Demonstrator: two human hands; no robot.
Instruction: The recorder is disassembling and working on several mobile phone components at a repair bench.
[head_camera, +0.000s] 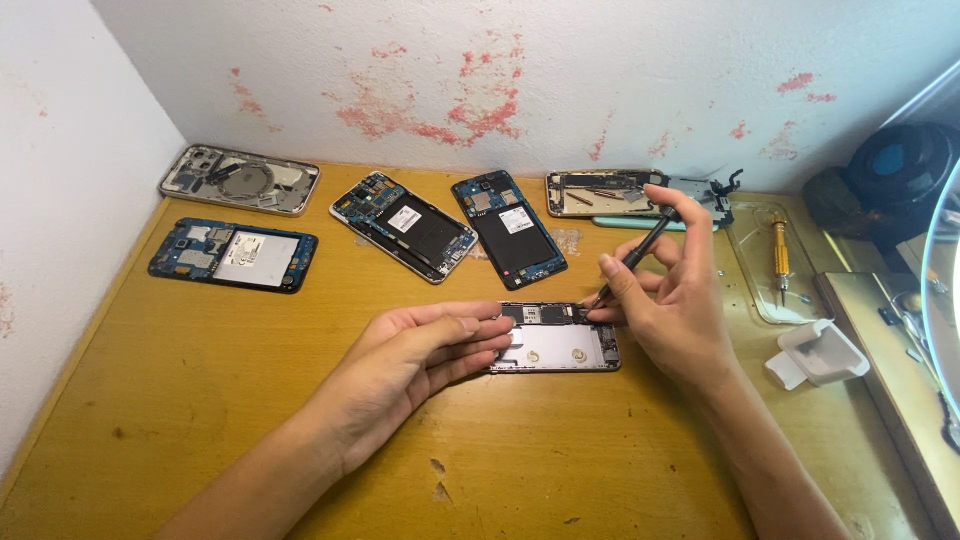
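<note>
Wooden table (250, 400) set in a corner of white, red-flecked walls (560, 70); along its far edge, five opened phones: a silver frame (240, 180), a blue-board phone (233, 256) in front of it, two more with dark backs (404, 227) (508, 228), and one (605, 192) lying on a teal case; at right, a clear tray (765, 285) holding a yellow screwdriver (781, 252), with a white plastic piece (820, 352) just beside it; centre, the opened grey phone (557, 338) lying flat on the table; left hand (425, 355) palm-down, fingers extended, steadying the phone's left end; right hand (668, 305) closed in a pinch grip on a thin dark tool (632, 258), tip touching the phone's upper right corner.
</note>
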